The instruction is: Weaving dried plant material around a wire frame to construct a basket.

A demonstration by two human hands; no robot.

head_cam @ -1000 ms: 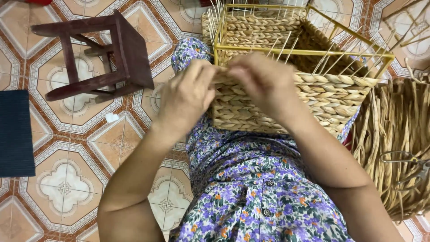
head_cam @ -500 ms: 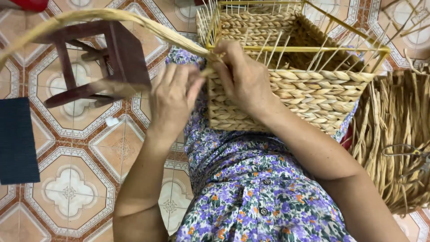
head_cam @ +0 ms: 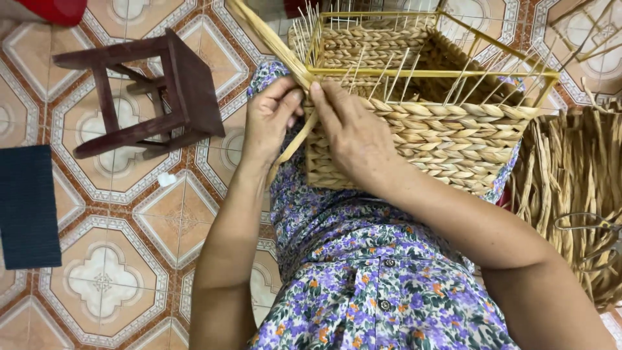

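One woven basket (head_cam: 421,123), one wooden stool (head_cam: 152,94), two hands, perhaps one pair of scissors (head_cam: 593,227).

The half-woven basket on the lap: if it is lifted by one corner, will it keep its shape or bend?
The basket would probably keep its shape, since a yellow frame runs along its edges. It is likely light for its size, being woven of dried fibre. The loose strand held by the left hand and right hand looks floppy.

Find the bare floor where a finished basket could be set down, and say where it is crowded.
Bare tile lies between the dark mat, the overturned wooden stool and the lap. Crowded: the straw pile beside the woven basket.
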